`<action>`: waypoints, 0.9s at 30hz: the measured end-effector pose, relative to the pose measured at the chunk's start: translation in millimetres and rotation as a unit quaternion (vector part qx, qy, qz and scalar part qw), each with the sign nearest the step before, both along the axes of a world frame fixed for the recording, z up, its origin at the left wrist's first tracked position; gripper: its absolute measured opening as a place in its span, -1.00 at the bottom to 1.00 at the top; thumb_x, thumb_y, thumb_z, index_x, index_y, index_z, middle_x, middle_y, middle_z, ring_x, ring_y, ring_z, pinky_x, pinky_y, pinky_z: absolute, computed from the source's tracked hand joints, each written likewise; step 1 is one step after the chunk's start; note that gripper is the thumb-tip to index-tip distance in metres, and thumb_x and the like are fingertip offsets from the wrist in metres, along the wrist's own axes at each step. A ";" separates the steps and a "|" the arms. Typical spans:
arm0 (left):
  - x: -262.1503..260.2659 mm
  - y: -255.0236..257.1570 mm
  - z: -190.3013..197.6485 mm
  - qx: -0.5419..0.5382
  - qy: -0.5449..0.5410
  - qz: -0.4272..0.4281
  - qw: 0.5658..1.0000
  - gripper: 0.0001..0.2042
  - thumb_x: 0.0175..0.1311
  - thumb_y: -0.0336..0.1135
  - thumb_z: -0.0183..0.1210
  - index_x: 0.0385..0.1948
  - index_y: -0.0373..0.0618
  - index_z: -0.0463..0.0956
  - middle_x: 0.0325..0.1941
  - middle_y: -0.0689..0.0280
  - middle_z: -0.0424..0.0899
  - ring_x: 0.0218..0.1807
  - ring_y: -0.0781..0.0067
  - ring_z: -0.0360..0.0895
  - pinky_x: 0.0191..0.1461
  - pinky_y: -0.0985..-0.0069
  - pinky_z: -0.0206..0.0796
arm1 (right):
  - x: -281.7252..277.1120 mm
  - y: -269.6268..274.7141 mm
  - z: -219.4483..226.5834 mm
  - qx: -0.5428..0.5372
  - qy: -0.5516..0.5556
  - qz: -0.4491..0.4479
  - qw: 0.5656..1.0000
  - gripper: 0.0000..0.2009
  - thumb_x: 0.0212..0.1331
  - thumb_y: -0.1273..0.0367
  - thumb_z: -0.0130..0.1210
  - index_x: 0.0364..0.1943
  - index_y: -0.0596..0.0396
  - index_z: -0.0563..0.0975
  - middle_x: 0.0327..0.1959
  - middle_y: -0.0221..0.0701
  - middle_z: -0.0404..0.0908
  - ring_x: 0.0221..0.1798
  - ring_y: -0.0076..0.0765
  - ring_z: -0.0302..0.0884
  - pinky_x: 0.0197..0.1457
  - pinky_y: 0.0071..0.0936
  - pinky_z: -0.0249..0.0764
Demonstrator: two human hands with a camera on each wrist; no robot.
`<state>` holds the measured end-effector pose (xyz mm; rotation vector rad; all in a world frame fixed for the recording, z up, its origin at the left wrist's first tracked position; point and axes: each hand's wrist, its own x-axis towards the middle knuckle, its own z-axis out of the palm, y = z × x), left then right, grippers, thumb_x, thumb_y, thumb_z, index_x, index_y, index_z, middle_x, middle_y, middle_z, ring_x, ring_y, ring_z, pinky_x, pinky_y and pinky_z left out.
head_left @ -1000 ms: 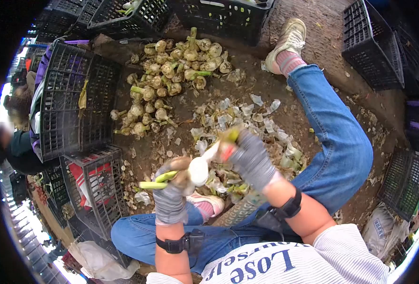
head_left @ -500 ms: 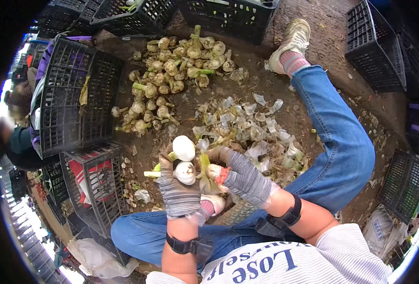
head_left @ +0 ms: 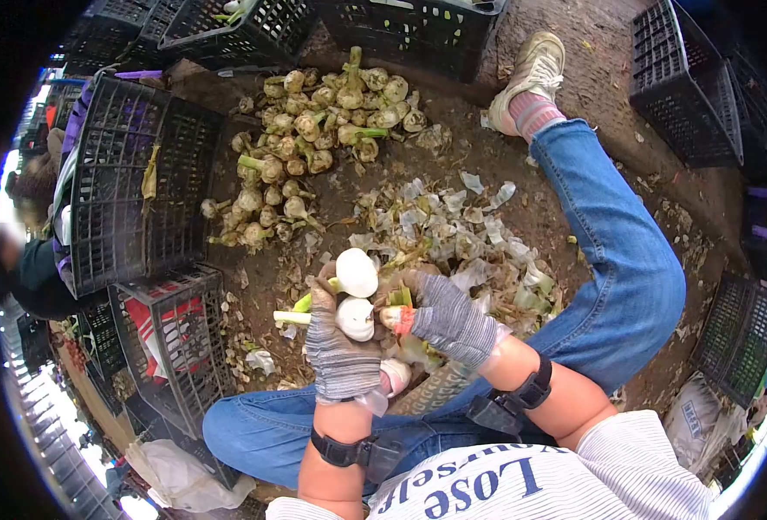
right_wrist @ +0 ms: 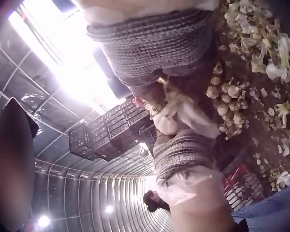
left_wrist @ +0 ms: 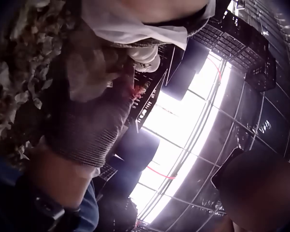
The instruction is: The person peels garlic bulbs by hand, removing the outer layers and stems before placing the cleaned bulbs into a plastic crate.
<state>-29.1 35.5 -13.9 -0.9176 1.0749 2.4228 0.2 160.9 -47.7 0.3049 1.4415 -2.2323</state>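
Centre of the head view: two white bulbs [head_left: 357, 272], one above the other, green stalks projecting left. The left hand [head_left: 338, 351], gloved, curls round them. The right hand [head_left: 455, 321], partly closed beside the lower bulb, pinches a green strip [head_left: 398, 297] between thumb and fingers. Above right, pale peelings [head_left: 453, 225] litter the ground; upper left of centre, unpeeled bulbs [head_left: 310, 130] form a heap, with a black crate [head_left: 132, 186] at left.

Head: high, facing down over left hand [head_left: 342, 351], right hand [head_left: 455, 322]. Wrists: close, tilted; both share peelings [right_wrist: 278, 60], roof [right_wrist: 63, 48]. Left dim, perhaps sideways.
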 end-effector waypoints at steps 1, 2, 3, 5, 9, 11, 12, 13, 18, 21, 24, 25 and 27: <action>-0.4 -0.2 0.0 -0.008 0.013 0.000 1.000 -0.60 0.16 0.01 0.01 -0.09 -0.06 0.35 -0.15 0.24 0.50 -0.13 0.29 0.48 -0.10 0.33 0.44 | 0.0 -0.2 -0.6 0.022 0.028 -0.005 0.999 -0.56 -0.04 0.23 0.19 -0.12 0.25 0.41 -0.30 -0.32 0.54 -0.25 -0.54 0.42 -0.21 -0.55 0.40; -0.9 -0.8 0.0 -0.016 0.026 0.001 1.000 -0.60 0.15 -0.01 0.03 -0.09 -0.06 0.35 -0.17 0.26 0.50 -0.15 0.33 0.48 -0.11 0.37 0.44 | -0.8 -0.8 0.0 0.043 0.056 -0.009 0.997 -0.56 -0.05 0.24 0.20 -0.13 0.26 0.41 -0.30 -0.32 0.54 -0.27 -0.54 0.42 -0.22 -0.55 0.40; -0.7 -2.9 -2.1 -0.016 0.026 0.001 1.000 -0.60 0.15 -0.01 0.03 -0.09 -0.06 0.35 -0.17 0.26 0.50 -0.15 0.33 0.48 -0.11 0.37 0.44 | -2.1 -1.2 2.6 0.043 0.056 -0.009 0.997 -0.56 -0.05 0.24 0.20 -0.13 0.26 0.41 -0.30 -0.32 0.54 -0.27 -0.54 0.42 -0.22 -0.55 0.40; 1.4 -8.5 -8.0 -0.069 0.053 0.000 0.996 -0.62 0.17 -0.04 0.01 -0.10 -0.10 0.36 -0.15 0.25 0.49 -0.16 0.31 0.48 -0.07 0.33 0.42 | -4.3 -1.0 10.9 -0.019 -0.022 0.014 0.999 -0.56 -0.04 0.23 0.19 -0.15 0.27 0.42 -0.31 -0.31 0.54 -0.27 -0.54 0.42 -0.22 -0.55 0.39; 13.5 2.9 -1.6 -0.270 0.147 -0.032 0.951 -0.63 0.14 -0.08 0.07 -0.14 -0.14 0.37 -0.17 0.30 0.47 -0.14 0.36 0.46 -0.05 0.39 0.40 | -5.1 2.4 26.3 0.070 0.007 0.018 0.997 -0.59 0.00 0.23 0.15 -0.16 0.28 0.42 -0.32 -0.31 0.54 -0.26 -0.54 0.41 -0.23 -0.56 0.38; 12.5 -0.1 -3.4 -0.180 0.133 -0.023 0.974 -0.63 0.13 -0.07 0.08 -0.14 -0.12 0.38 -0.16 0.30 0.47 -0.13 0.36 0.45 -0.05 0.39 0.40 | -1.6 0.0 12.6 -0.074 -0.042 -0.003 0.996 -0.60 0.02 0.24 0.12 -0.14 0.26 0.41 -0.34 -0.28 0.53 -0.27 -0.51 0.42 -0.22 -0.55 0.37; 11.4 -2.2 -4.4 -0.090 0.116 -0.015 0.989 -0.63 0.11 -0.07 0.09 -0.15 -0.11 0.38 -0.16 0.30 0.48 -0.12 0.36 0.45 -0.05 0.40 0.40 | 5.3 -5.7 -4.6 -0.073 -0.039 -0.001 0.997 -0.60 0.02 0.24 0.12 -0.14 0.26 0.41 -0.34 -0.28 0.53 -0.27 -0.51 0.42 -0.22 -0.55 0.37; 10.4 -4.8 -8.6 -0.065 0.103 0.005 0.993 -0.63 0.11 -0.04 0.09 -0.15 -0.06 0.38 -0.15 0.30 0.48 -0.11 0.37 0.45 -0.07 0.38 0.41 | 15.0 -13.8 -28.1 0.007 -0.037 -0.021 0.999 -0.61 0.02 0.25 0.12 -0.15 0.25 0.41 -0.36 -0.26 0.53 -0.29 -0.48 0.42 -0.22 -0.52 0.37; -36.8 -24.1 -6.1 -0.029 0.019 0.064 0.997 -0.64 0.13 -0.07 0.06 -0.09 -0.02 0.37 -0.20 0.33 0.52 -0.21 0.39 0.49 -0.21 0.40 0.47 | 15.9 -10.5 -62.3 0.234 -0.033 -0.066 0.970 -0.63 -0.01 0.23 0.13 -0.19 0.20 0.41 -0.39 -0.17 0.49 -0.32 -0.30 0.41 -0.24 -0.39 0.35; -129.5 -36.8 12.2 -0.171 0.175 -0.009 0.970 -0.65 0.17 -0.13 0.03 -0.05 -0.06 0.34 -0.25 0.25 0.51 -0.22 0.44 0.49 -0.27 0.56 0.49 | 10.4 -9.7 -66.3 0.210 -0.029 -0.043 0.976 -0.55 -0.06 0.21 0.18 -0.13 0.21 0.40 -0.30 -0.09 0.52 -0.23 -0.15 0.46 -0.15 -0.34 0.37; -227.9 4.1 92.9 -0.098 0.248 0.059 0.962 -0.59 0.17 -0.20 0.05 0.00 -0.24 0.25 -0.17 0.12 0.43 -0.13 0.37 0.45 -0.08 0.46 0.48 | 1.9 -7.1 -58.0 0.246 -0.056 0.003 0.968 -0.58 -0.07 0.23 0.19 -0.13 0.18 0.43 -0.31 -0.11 0.53 -0.25 -0.17 0.47 -0.13 -0.37 0.37; -261.3 5.7 107.3 -0.078 0.257 0.060 0.961 -0.58 0.14 -0.17 0.08 -0.06 -0.28 0.27 -0.13 0.10 0.40 -0.08 0.29 0.41 0.02 0.34 0.40 | -0.7 -5.3 -53.6 0.257 -0.097 0.041 0.961 -0.60 -0.08 0.25 0.19 -0.14 0.16 0.44 -0.32 -0.13 0.54 -0.25 -0.18 0.47 -0.13 -0.38 0.37; -311.7 -14.3 98.5 -0.056 0.267 0.061 0.960 -0.56 0.10 -0.14 0.11 -0.12 -0.31 0.29 -0.10 0.09 0.36 -0.02 0.21 0.37 0.11 0.23 0.32 | -6.6 -1.9 -40.1 0.228 -0.104 0.032 0.968 -0.62 -0.09 0.28 0.19 -0.15 0.14 0.45 -0.32 -0.15 0.54 -0.24 -0.19 0.49 -0.13 -0.39 0.37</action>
